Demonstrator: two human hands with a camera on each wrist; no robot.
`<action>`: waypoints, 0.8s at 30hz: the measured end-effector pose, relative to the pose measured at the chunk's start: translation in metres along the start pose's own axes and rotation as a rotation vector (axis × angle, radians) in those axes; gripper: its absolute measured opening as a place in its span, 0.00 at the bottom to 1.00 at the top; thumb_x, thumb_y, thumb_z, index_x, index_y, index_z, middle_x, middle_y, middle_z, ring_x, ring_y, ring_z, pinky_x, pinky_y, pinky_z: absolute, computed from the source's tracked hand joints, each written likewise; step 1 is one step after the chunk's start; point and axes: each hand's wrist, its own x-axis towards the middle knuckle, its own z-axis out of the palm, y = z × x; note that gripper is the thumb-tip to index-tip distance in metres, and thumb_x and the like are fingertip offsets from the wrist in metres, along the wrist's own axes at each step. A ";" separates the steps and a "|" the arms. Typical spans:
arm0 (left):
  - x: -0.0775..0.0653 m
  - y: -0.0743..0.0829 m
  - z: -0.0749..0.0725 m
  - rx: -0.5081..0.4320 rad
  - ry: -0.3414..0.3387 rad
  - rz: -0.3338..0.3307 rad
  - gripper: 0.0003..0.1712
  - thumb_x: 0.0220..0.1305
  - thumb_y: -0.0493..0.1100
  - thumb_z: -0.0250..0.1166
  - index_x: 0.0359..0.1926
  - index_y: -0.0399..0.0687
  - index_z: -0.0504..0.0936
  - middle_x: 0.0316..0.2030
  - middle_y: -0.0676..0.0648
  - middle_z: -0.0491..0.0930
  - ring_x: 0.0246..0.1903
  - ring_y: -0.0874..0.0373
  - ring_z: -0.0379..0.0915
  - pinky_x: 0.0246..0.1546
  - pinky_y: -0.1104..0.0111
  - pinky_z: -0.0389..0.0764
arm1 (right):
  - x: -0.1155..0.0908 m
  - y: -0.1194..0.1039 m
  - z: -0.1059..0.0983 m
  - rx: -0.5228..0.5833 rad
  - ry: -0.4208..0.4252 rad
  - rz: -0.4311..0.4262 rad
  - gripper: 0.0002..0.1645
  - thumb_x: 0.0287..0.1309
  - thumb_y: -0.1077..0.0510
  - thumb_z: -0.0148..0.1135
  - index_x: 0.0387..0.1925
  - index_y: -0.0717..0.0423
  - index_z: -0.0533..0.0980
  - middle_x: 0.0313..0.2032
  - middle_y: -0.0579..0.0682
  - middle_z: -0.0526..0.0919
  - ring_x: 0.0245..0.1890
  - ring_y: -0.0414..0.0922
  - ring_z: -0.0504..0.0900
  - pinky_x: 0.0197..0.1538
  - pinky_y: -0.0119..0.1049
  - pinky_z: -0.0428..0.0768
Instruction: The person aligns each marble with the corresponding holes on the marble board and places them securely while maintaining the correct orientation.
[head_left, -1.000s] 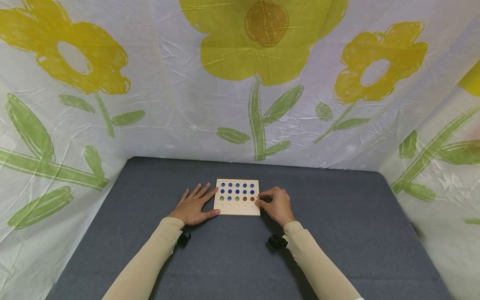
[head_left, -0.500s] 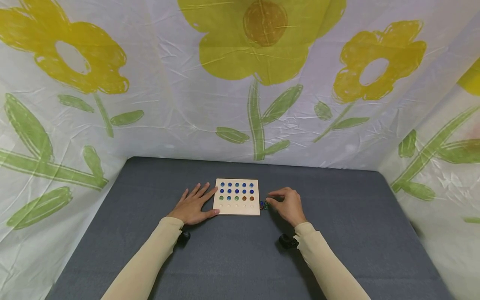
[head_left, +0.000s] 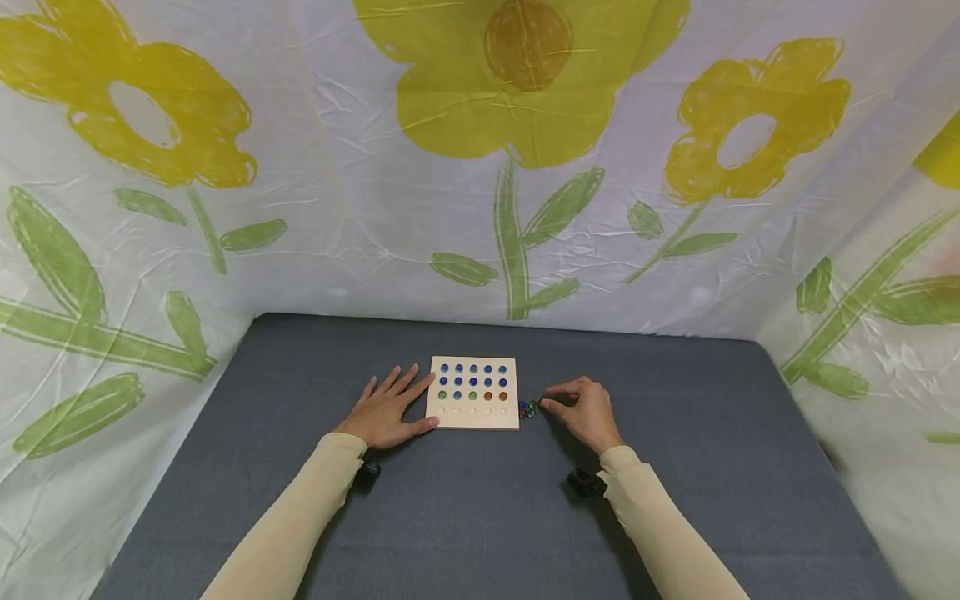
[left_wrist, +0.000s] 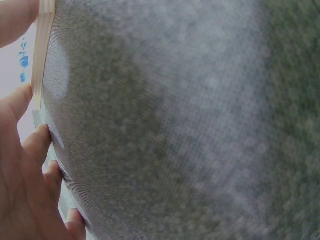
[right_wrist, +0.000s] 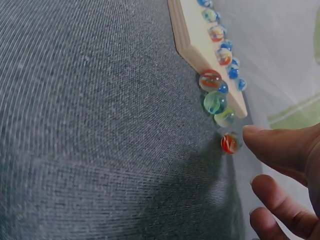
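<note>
A pale wooden board (head_left: 480,425) has rows of pits; glass marbles, mostly blue, fill its three far rows, and the near row shows bare pits. My left hand (head_left: 384,417) lies with fingers spread, thumb and index finger against the board's left side. To the right of the board, my right hand (head_left: 587,415) hovers low with bent fingers, thumb and index finger apart at the tips. Several loose marbles (right_wrist: 215,102) lie along the board's right edge in the right wrist view. A red-swirled marble (right_wrist: 230,143) sits apart from them, right at my thumb tip (right_wrist: 255,137).
A dark grey cloth (head_left: 480,517) covers the table. White hangings (head_left: 360,208) with printed yellow flowers enclose its back and sides. A small black wrist camera (head_left: 585,482) sits below my right wrist.
My right hand has drawn back rightward from the board's right edge, bringing the loose marbles beside it into sight. The left hand and the filled rows stay as they were.
</note>
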 end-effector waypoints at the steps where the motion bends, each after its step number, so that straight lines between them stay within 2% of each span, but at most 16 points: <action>1: 0.000 0.000 0.000 0.000 0.000 0.001 0.50 0.68 0.75 0.54 0.81 0.59 0.52 0.80 0.44 0.46 0.79 0.41 0.34 0.74 0.39 0.35 | 0.000 0.000 0.000 0.004 -0.002 -0.001 0.11 0.55 0.59 0.77 0.41 0.56 0.89 0.42 0.56 0.84 0.47 0.57 0.82 0.51 0.55 0.81; 8: 0.000 0.000 -0.001 0.007 -0.012 -0.004 0.50 0.68 0.74 0.54 0.82 0.59 0.52 0.80 0.44 0.46 0.79 0.41 0.34 0.74 0.39 0.35 | 0.000 0.004 0.004 -0.002 -0.022 0.008 0.11 0.54 0.59 0.78 0.41 0.55 0.90 0.41 0.54 0.84 0.45 0.55 0.82 0.50 0.54 0.80; 24: 0.002 -0.002 0.002 -0.005 -0.003 0.011 0.51 0.67 0.75 0.54 0.82 0.58 0.52 0.80 0.43 0.46 0.79 0.40 0.34 0.74 0.39 0.35 | 0.000 0.011 0.012 -0.042 -0.003 -0.020 0.11 0.53 0.59 0.78 0.41 0.55 0.90 0.39 0.53 0.84 0.42 0.53 0.77 0.54 0.55 0.69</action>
